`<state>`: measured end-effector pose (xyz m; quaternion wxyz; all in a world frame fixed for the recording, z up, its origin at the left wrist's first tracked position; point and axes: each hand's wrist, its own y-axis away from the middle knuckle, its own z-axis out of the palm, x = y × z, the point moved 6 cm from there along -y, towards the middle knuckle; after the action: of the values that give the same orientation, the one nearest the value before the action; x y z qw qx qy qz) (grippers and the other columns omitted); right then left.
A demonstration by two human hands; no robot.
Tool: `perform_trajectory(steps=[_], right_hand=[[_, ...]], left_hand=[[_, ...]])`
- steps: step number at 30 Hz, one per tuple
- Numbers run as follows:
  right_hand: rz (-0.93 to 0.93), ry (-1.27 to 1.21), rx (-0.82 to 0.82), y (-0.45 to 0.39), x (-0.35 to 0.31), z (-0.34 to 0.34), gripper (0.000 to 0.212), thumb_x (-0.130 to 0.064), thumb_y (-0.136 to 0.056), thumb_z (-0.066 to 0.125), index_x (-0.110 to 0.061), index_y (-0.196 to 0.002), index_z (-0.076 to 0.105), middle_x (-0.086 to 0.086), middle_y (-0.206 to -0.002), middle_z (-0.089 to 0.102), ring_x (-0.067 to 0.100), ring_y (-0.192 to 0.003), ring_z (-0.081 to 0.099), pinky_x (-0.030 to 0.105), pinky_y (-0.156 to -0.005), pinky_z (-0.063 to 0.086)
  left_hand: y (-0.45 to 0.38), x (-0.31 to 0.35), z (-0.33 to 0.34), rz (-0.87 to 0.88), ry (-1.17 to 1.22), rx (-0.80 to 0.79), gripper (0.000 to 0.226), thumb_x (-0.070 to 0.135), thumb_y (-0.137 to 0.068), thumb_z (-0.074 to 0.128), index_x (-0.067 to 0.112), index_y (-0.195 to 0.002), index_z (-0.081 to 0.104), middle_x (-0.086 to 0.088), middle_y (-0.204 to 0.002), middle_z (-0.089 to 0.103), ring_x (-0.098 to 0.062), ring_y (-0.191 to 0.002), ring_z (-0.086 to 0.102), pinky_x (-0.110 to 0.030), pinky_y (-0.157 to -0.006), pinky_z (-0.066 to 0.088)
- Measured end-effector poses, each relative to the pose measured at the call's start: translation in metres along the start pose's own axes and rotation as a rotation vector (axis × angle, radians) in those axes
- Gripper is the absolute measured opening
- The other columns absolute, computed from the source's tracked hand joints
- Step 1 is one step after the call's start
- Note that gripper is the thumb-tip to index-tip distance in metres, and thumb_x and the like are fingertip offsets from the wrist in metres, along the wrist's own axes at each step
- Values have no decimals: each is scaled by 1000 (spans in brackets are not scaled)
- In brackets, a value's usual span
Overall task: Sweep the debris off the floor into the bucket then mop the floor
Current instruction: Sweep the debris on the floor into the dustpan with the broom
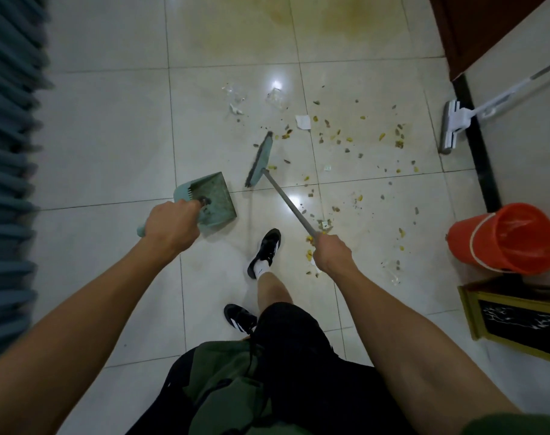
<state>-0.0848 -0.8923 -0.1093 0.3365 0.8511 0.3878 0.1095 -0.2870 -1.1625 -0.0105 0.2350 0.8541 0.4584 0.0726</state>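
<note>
My left hand (170, 226) grips the handle of a pale green dustpan (215, 197), whose mouth faces right over the tiled floor. My right hand (331, 252) holds the grey shaft of a green broom (261, 158); its head stands on the floor just right of the dustpan. Yellow and grey debris (345, 142) with paper scraps and clear plastic bits is scattered over the tiles to the right of the broom. An orange bucket (512, 238) stands by the right wall. A white flat mop (455, 124) leans against that wall further back.
A yellowish stain (323, 23) spreads over the far tiles. Grey curtain folds (10, 152) run down the left side. A gold-framed dark panel (518, 321) lies near the bucket. A dark door (474, 29) is at the far right. My feet (265, 252) stand behind the broom.
</note>
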Motion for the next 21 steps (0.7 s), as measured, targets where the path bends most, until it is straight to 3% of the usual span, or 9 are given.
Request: perform_trajectory(steps=[7, 13, 16, 21], right_hand=[[-67, -2, -46, -81, -61, -42, 32, -9, -94, 49, -14, -125, 57, 9, -104, 64, 26, -87, 64, 32, -64, 49], [-102, 31, -87, -137, -99, -80, 39, -10, -94, 52, -15, -133, 54, 8, -105, 64, 23, -79, 60, 31, -62, 46], [-48, 41, -123, -149, -96, -89, 37, -9, -94, 52, -12, -131, 57, 9, -109, 64, 25, -87, 64, 32, -66, 47], [107, 9, -158, -140, -58, -88, 32, -9, -95, 50, -13, -126, 58, 9, -114, 64, 27, -99, 65, 32, -72, 48]], left_hand=[[-78, -19, -32, -11, -44, -63, 18, 17, -90, 57, 18, -108, 60, -4, -89, 66, -21, -68, 60, -34, -63, 55], [-141, -34, -56, -17, -25, -84, 23, 22, -94, 55, 21, -117, 59, -4, -94, 67, -18, -68, 60, -32, -62, 52], [-163, -30, -63, 4, -36, -87, 23, 25, -94, 56, 21, -117, 59, -4, -95, 67, -17, -66, 56, -31, -60, 45], [-189, -15, -74, 73, -35, -94, 24, 22, -93, 55, 19, -116, 59, -5, -96, 65, -19, -68, 57, -32, -61, 47]])
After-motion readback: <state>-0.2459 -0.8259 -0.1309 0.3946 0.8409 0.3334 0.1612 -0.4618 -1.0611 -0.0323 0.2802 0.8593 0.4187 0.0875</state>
